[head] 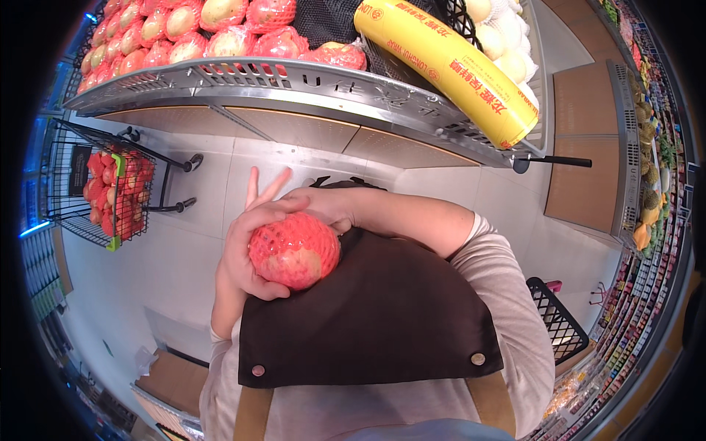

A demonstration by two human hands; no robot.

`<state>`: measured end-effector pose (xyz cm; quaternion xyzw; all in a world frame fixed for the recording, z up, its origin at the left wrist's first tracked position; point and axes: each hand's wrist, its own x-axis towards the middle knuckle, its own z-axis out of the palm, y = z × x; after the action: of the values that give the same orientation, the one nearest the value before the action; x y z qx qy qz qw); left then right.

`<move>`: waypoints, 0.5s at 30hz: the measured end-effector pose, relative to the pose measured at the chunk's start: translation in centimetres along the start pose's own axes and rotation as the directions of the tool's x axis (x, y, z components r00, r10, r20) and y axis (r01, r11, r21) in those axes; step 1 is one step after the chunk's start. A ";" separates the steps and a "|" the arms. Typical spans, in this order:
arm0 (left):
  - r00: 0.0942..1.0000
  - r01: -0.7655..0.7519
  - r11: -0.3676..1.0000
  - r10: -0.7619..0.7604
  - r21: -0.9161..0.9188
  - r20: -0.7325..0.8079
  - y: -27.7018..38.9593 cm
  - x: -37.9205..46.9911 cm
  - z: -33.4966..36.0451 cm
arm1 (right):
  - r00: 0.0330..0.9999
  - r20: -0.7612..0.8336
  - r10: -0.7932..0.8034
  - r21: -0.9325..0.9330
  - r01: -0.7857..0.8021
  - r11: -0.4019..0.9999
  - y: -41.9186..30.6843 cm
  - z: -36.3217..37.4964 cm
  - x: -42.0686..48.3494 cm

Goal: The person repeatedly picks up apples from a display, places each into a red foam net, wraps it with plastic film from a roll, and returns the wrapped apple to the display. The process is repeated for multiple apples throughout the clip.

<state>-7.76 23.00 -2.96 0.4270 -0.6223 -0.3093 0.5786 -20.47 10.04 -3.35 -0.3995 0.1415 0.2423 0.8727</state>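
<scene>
A round fruit (295,251), probably a pomegranate, sits in a red foam net under shiny clear film, in front of my chest. My left hand (245,248) curves around its left side, thumb below and fingers over the top. Against its far side lies my right hand (314,204), two fingers stretched out past my left hand. The fruit and my left hand hide its palm and other fingers. Directly ahead, a yellow roll of cling wrap (447,71) lies across the edge of the display bin (276,82).
Several similar fruits in red nets (182,25) fill the bin's left; pale fruits in white nets (499,38) lie right. A shopping cart (110,187) holding red-netted fruit stands left. A black basket (557,320) is behind me to the right. A dark handle (557,161) juts from the bin's corner.
</scene>
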 end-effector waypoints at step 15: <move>0.911 -0.165 0.595 -0.215 -0.787 -0.353 -4.2 1.8 -0.2 | 0.770 -0.465 -0.437 -0.009 0.489 0.872 -2.6 0.2 -4.1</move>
<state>-6.74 19.55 -5.79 0.1844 -0.2727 -0.4665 0.8210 -22.51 7.48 0.26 -0.4175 0.2514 -0.0886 0.8687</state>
